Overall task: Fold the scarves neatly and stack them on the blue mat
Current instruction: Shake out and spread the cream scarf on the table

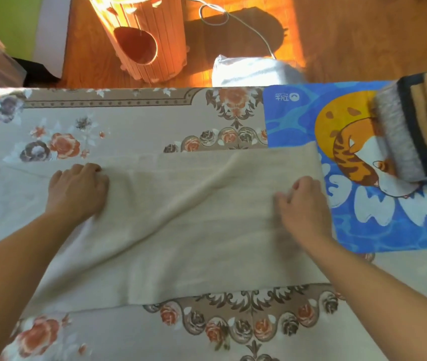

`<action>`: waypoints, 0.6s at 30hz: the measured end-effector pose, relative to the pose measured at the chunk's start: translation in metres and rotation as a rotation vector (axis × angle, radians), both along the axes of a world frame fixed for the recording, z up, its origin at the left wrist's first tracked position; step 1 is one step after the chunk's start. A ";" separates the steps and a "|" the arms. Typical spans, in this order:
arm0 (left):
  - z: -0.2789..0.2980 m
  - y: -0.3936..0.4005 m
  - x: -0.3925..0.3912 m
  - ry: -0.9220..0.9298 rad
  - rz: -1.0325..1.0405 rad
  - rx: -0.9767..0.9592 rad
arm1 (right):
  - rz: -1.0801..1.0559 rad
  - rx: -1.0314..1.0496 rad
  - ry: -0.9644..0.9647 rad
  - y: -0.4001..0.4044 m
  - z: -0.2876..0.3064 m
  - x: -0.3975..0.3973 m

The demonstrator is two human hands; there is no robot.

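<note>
A beige scarf point(181, 225) lies spread across the middle of the desk point(134, 126), over its floral cloth, with a diagonal crease running from near left to far right. Its right end overlaps the left edge of the blue mat point(298, 118), which lies at the far right of the desk. The left hand point(78, 191) rests on the scarf's far left part, fingers curled down into the fabric and bunching it. The right hand point(302, 204) lies on the scarf near its right end, fingers bent, the tips pressing the cloth; whether it pinches it I cannot tell. On the mat's far right stands a stack of folded scarves point(415, 126), grey, dark and tan. Beyond the desk, on the wooden floor, stands a slatted wooden barrel point(149, 35).
</note>
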State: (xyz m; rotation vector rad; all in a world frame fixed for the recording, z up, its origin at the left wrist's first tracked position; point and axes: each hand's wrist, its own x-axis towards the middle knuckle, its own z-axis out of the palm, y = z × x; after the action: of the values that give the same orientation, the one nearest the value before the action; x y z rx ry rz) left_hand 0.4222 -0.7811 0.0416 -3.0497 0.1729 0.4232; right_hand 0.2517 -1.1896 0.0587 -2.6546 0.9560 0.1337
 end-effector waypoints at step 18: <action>0.010 0.009 0.017 0.191 -0.114 0.072 | 0.140 -0.196 -0.018 -0.090 0.005 0.000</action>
State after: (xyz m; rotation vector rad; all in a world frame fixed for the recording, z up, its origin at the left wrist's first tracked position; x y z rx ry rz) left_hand 0.4397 -0.7725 0.0517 -2.9076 0.3312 0.6959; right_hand 0.2517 -1.2795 0.0634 -2.8978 0.8145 0.0490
